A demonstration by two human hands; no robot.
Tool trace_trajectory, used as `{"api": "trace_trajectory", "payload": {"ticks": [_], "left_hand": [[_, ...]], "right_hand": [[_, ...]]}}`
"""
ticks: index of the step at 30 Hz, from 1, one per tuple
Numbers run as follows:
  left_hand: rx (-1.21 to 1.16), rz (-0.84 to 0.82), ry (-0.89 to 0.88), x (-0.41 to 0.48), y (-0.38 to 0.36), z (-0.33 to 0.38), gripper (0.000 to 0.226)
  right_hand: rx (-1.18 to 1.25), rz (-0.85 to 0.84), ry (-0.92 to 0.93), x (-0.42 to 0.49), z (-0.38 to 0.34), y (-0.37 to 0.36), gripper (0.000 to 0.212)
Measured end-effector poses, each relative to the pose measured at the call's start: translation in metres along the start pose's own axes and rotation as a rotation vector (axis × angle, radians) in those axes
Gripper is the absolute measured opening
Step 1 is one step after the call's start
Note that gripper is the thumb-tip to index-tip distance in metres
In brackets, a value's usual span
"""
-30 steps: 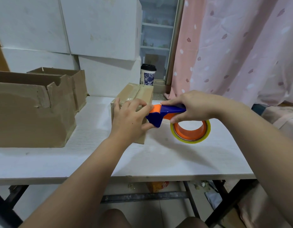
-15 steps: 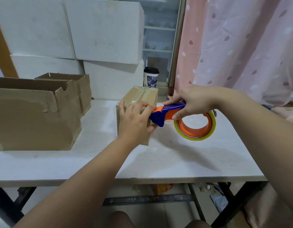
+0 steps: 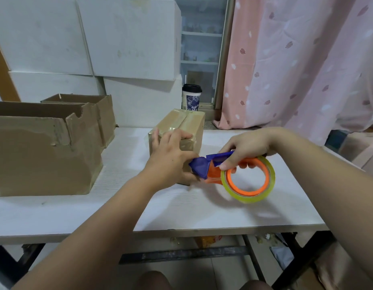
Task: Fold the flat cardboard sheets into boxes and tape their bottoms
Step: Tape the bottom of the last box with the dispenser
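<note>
a pink curtain [image 3: 296, 70] with small leaf prints hangs at the right, and stacked white cartons [image 3: 129, 38] fill the back left. in front of them stands a white table [image 3: 202, 210] on dark legs. at its left side sits a large open cardboard box [image 3: 39, 155] with a ragged, torn top edge, and a second open box [image 3: 104, 114] stands just behind it.

near the middle of the table stands the small cardboard box [image 3: 181, 124]. it is brown and folded shut. glossy clear tape runs along the seam where its two top flaps meet and wraps down over the near edge.

the left hand [image 3: 171, 158] lies spread against the near face of this box. its fingers reach over the top edge and its thumb is low by the front corner, pressing rather than clasping.

the right hand [image 3: 248, 145] is curled round the handle of the tape dispenser [image 3: 202, 167], which is orange with a dark blue head. that head touches the box's lower right front corner, beside the left thumb. the tape roll [image 3: 249, 198], yellowish on an orange core, hangs from the dispenser just above the table.

a lidded paper cup [image 3: 191, 97] stands behind the small box.
</note>
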State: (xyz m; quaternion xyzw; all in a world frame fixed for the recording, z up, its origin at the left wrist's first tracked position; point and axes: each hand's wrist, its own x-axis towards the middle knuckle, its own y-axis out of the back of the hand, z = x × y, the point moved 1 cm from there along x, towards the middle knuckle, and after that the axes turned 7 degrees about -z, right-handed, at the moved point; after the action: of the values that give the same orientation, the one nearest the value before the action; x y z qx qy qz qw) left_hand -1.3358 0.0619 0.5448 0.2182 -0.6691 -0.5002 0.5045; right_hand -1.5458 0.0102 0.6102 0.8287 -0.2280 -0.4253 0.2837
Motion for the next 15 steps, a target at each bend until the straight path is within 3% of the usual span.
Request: {"api": "trace_trajectory", "payload": {"ticks": [7,9,13,15], "left_hand": [[-0.130,-0.072,-0.040,0.002,0.011,-0.007,0.073],[-0.190,-0.061,-0.032,0.002,0.011,-0.007,0.069],[-0.264,-0.024,-0.045,0.001,0.010,-0.008,0.057],[-0.320,0.000,-0.036,0.000,0.010,-0.008,0.050]], "right_hand": [[0.503,-0.255,0.100,0.012,0.033,-0.022,0.035],[0.616,-0.288,0.133,0.014,0.040,-0.029,0.040],[0.850,-0.202,0.104,0.018,0.057,-0.044,0.075],[0.945,-0.233,0.127,0.017,0.061,-0.051,0.082]]}}
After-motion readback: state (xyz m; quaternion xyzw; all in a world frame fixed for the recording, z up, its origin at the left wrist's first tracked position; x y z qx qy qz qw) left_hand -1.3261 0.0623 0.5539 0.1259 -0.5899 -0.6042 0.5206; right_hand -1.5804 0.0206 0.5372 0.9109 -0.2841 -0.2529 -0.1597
